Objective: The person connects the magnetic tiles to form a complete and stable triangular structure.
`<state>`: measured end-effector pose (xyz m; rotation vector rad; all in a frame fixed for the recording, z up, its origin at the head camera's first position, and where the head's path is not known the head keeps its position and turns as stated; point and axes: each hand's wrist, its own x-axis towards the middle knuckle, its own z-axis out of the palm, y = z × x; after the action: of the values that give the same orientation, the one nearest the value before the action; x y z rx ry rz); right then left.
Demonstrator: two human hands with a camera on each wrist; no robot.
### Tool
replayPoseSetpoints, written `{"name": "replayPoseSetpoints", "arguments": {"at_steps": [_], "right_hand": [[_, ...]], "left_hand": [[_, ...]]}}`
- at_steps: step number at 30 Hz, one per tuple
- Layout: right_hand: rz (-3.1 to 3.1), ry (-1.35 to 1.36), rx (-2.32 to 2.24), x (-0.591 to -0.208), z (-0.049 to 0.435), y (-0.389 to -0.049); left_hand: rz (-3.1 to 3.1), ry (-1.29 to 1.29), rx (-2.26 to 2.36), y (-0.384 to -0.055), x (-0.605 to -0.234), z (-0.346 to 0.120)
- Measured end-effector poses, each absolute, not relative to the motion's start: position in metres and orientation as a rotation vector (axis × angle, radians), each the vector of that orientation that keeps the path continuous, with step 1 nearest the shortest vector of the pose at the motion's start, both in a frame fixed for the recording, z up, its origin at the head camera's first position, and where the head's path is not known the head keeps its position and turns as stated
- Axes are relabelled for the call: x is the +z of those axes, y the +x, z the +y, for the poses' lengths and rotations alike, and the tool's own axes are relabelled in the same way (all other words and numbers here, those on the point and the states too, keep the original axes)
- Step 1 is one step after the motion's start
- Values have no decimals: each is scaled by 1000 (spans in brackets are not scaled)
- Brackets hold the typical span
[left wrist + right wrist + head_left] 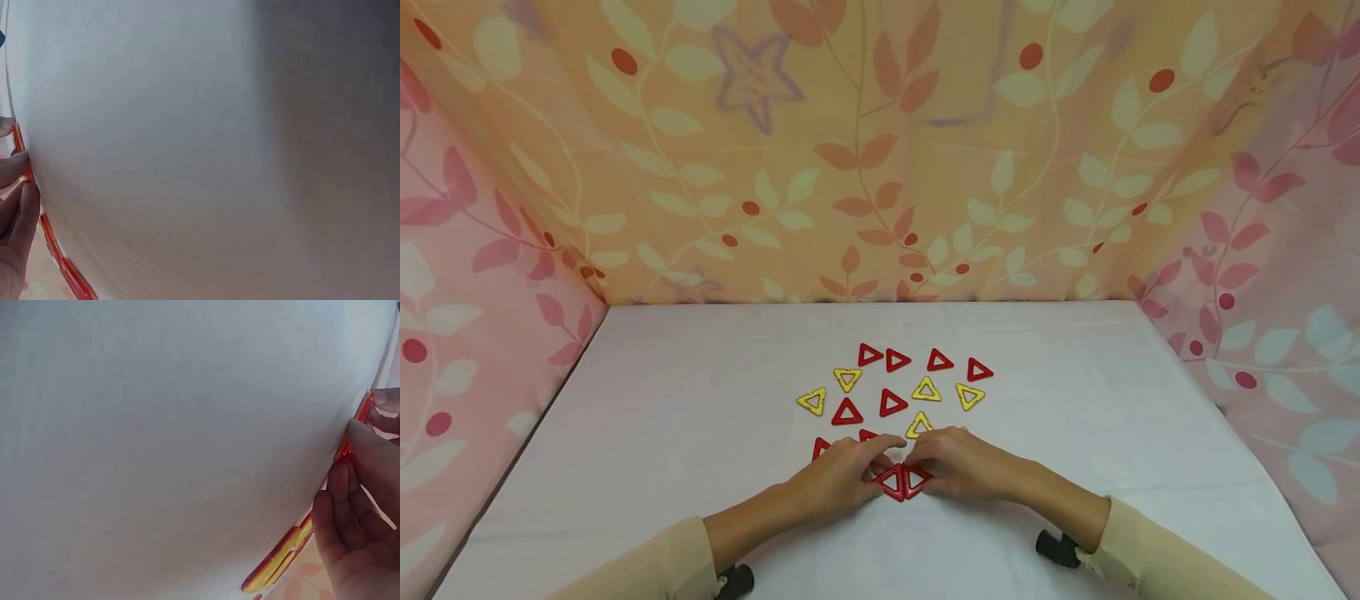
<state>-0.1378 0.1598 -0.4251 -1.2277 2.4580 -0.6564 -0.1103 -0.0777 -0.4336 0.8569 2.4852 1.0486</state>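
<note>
In the head view my left hand [838, 475] pinches a red triangular frame tile [892, 495] by its left corner. My right hand [966, 467] pinches a second red triangular tile [918, 493] by its right corner. The two tiles meet along one straight side, their outer points facing left and right. At the edge of the left wrist view, fingers [24, 212] close on a thin red tile edge [29, 172]. The right wrist view likewise shows fingers [369, 447] on a red tile edge [362, 409].
Beyond the hands, several loose red triangles [857, 419] and yellow triangles [927, 398] lie scattered on the white cloth [685, 375]. A few are partly covered by the hands. Patterned fabric [865, 108] rises behind and at both sides.
</note>
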Motion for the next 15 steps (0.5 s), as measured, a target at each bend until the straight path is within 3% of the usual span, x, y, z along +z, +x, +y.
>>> {"name": "replayPoseSetpoints", "arguments": {"at_steps": [15], "right_hand": [[2462,-1209,-656,-424,159,-138]], "left_hand": [[2519,880,1017,-108,-431,-76]]}}
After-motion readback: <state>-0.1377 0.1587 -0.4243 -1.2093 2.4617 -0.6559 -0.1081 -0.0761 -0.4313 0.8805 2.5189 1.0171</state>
